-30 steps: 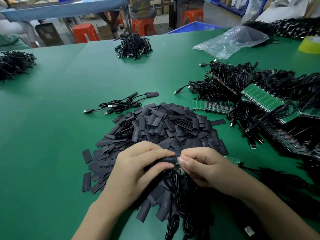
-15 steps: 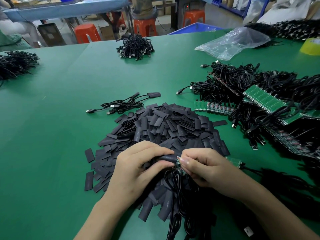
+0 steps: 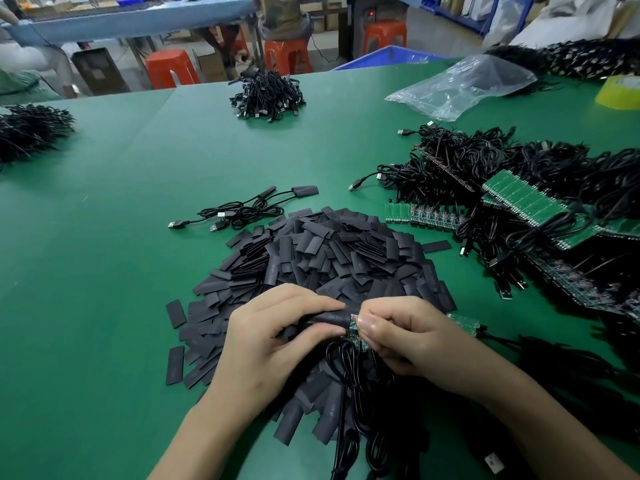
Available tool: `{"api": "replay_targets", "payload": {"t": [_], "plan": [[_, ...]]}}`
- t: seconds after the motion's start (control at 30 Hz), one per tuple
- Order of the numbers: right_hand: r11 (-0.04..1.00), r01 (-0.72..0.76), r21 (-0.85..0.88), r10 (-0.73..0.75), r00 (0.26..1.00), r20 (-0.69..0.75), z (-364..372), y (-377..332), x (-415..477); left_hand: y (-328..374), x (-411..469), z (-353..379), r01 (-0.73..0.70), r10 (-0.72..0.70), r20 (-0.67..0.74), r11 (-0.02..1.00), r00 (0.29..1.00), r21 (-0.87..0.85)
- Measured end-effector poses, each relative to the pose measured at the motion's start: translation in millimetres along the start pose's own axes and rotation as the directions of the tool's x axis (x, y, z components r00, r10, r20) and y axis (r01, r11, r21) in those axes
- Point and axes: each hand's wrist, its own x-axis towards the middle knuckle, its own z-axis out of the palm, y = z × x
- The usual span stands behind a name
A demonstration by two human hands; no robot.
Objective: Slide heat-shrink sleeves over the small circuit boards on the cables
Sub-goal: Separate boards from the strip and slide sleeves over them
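Heat-shrink sleeve (image 3: pixel 329 318) at lower centre, pinched in the left hand (image 3: pixel 273 341) above the sleeve pile (image 3: pixel 329 251).
Right hand (image 3: pixel 408 337) curls its fingers round a small circuit board (image 3: pixel 354 329) at the sleeve's mouth; most of the board is hidden; its black cable (image 3: pixel 343 362) drops out of frame.

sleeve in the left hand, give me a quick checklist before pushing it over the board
1. Left hand grips the sleeve: ok.
2. Right hand pinches the circuit board: ok.
3. Sleeve end meets the board edge: ok, they touch between the hands.
4. Board covered by the sleeve: not ok, green shows outside it.
5. Sleeve mouth open: cannot tell, the hands hide it.
6. Cable free to follow: cannot tell, its loops lie over the sleeve pile.
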Motion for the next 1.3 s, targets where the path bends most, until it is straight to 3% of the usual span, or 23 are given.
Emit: {"api": "replay_targets", "payload": {"t": [0.3,0.57,1.3], "plan": [[0.992,0.020,-0.122,-0.023,0.999,-0.030,2.7,4.0,0.6,3.1,0.6,2.5,-0.042,0.042,0.061,0.999,0.997,0.003],[0.998,0.059,-0.004,-0.059,0.995,-0.080,1.9,-1.3,0.8,1.5,1.0,-0.4,0.011,-0.010,-0.013,1.000,1.000,0.004],[0.998,0.030,-0.054,-0.033,0.997,-0.065,3.7,0.5,-0.1,2.1,-1.9,5.4,-0.005,0.005,0.023,1.000,1.000,-0.023]]}}
